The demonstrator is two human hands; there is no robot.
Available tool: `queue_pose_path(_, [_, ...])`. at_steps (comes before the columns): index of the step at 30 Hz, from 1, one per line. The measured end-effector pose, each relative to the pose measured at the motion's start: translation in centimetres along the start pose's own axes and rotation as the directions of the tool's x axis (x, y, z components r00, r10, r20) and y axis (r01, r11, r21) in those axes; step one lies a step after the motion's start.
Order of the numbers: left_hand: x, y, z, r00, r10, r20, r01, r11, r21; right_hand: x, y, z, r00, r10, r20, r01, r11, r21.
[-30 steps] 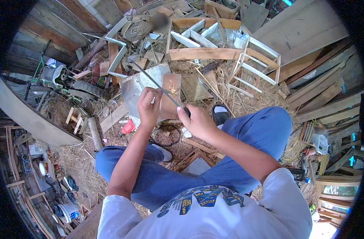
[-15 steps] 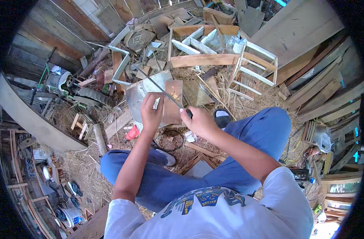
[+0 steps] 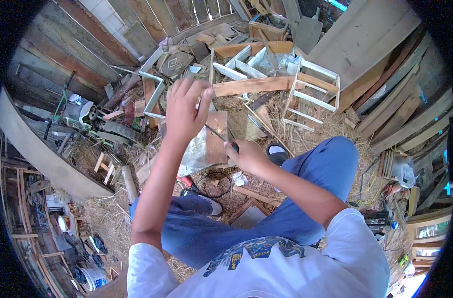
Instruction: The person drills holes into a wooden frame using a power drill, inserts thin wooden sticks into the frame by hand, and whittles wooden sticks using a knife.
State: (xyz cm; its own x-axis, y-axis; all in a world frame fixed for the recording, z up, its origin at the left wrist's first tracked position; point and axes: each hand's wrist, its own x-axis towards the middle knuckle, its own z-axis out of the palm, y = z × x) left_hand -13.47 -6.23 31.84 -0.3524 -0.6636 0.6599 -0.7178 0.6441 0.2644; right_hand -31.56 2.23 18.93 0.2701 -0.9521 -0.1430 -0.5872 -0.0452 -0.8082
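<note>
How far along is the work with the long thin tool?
Done: the right hand already grips the dark handle. Under way: the left hand is up by the thin blade, which runs out of sight behind it. Left: cannot be told, since no finished result can be made out.

Straw covered the floor; on it, crumpled paper lay just beside a coiled black cable.
</note>
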Motion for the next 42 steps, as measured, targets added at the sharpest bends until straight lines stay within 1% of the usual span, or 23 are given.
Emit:
queue_pose_path(2, [1.8,-0.1,0.3,0.996,0.053,0.078,-0.062,0.991,0.122,0.0,-0.1,-0.1,1.0,-0.023,0.005,0.023,0.999,0.046])
queue_pose_path(3, [2.3,-0.4,0.6,0.996,0.054,0.076,-0.063,0.99,0.122,0.0,-0.3,-0.2,1.0,-0.024,0.003,0.024,0.999,0.044])
queue_pose_path(6, [2.3,-1.9,2.4,0.98,0.106,0.17,-0.144,0.964,0.224,0.1,-0.4,-0.4,0.996,0.036,0.084,-0.038,0.999,0.018])
queue_pose_path(8, [-0.5,-4.5,5.3,0.953,0.156,0.258,-0.236,0.92,0.312,0.1,0.1,0.3,1.0,-0.015,-0.005,0.015,1.0,0.027])
queue_pose_path(9, [-0.9,-4.4,5.2,0.953,0.154,0.26,-0.234,0.92,0.315,0.0,0.1,0.3,1.0,-0.017,-0.002,0.017,0.999,0.03])
queue_pose_path(11, [-1.6,-4.2,5.1,0.916,-0.008,0.402,-0.139,0.932,0.336,0.2,0.1,0.2,1.0,-0.004,-0.001,0.004,1.0,0.017])
queue_pose_path(13, [0.6,-3.0,3.5,0.926,-0.008,0.377,-0.133,0.929,0.345,0.4,0.6,0.3,1.0,-0.015,0.014,0.015,1.0,0.004])
queue_pose_path(16, [3.5,-2.1,2.3,0.983,0.06,0.173,-0.102,0.964,0.245,0.4,0.5,0.5,0.998,-0.05,0.03,0.05,0.999,-0.016])
queue_pose_path(18, [3.7,-2.3,2.3,0.984,0.062,0.164,-0.099,0.969,0.228,0.4,0.3,0.4,0.997,-0.069,0.02,0.069,0.998,-0.015])
queue_pose_path(20, [2.1,-3.2,3.6,0.985,0.07,0.157,-0.103,0.973,0.206,0.3,0.0,0.2,0.999,-0.022,0.029,0.022,1.0,0.004])
queue_pose_path(22, [-3.0,-6.0,7.1,0.903,-0.06,0.424,-0.063,0.961,0.269,0.2,-0.5,-0.1,0.996,0.011,0.084,-0.01,1.0,-0.007])
queue_pose_path(23, [-2.3,-5.8,6.9,0.906,-0.061,0.418,-0.061,0.96,0.273,0.4,-0.6,-0.3,0.989,0.041,0.139,-0.038,0.999,-0.022])
queue_pose_path(25, [0.4,-5.0,5.2,0.961,-0.109,0.255,0.062,0.981,0.184,0.5,-0.4,-0.2,0.991,0.036,0.129,-0.03,0.998,-0.051])
queue_pose_path(26, [2.0,-4.3,3.8,0.976,-0.046,0.211,0.008,0.984,0.178,0.6,-0.2,-0.1,0.992,0.033,0.12,-0.023,0.996,-0.085])
queue_pose_path(27, [3.2,-3.6,2.6,0.976,-0.046,0.212,0.007,0.984,0.181,0.6,-0.1,0.1,0.992,0.031,0.121,-0.021,0.996,-0.083])
queue_pose_path(29, [5.2,-2.3,0.9,0.992,0.048,0.115,-0.064,0.988,0.139,0.5,0.4,0.3,0.997,-0.079,0.0,0.078,0.995,-0.057])
queue_pose_path(30, [5.5,-1.6,0.3,0.995,0.063,0.076,-0.079,0.972,0.222,0.5,0.2,0.1,0.997,-0.078,-0.001,0.077,0.995,-0.059])
queue_pose_path(32, [4.8,-1.4,0.6,0.995,0.055,0.087,-0.071,0.976,0.204,0.2,-0.3,-0.4,0.999,-0.047,0.0,0.047,0.999,0.008])
queue_pose_path(35, [0.3,-3.9,4.3,0.987,0.044,0.156,-0.072,0.981,0.181,0.5,0.4,-0.1,0.999,-0.021,0.027,0.021,1.0,-0.011])
queue_pose_path(37, [-1.4,-3.6,5.2,0.93,0.031,0.365,-0.082,0.989,0.125,0.3,0.4,-0.2,0.999,-0.031,0.023,0.031,1.0,0.001])
queue_pose_path(38, [-0.9,-4.6,5.4,0.95,0.034,0.309,-0.085,0.985,0.153,0.4,0.4,-0.1,0.999,-0.037,0.019,0.037,0.999,0.019])
queue_pose_path(39, [0.1,-3.9,4.4,0.948,0.035,0.318,-0.087,0.985,0.152,0.3,0.4,0.0,0.999,-0.032,0.02,0.032,0.999,0.026])
queue_pose_path(42, [3.6,-1.4,1.5,0.975,0.077,0.207,-0.095,0.992,0.081,0.5,0.2,-0.5,0.996,-0.083,0.031,0.083,0.997,-0.006])
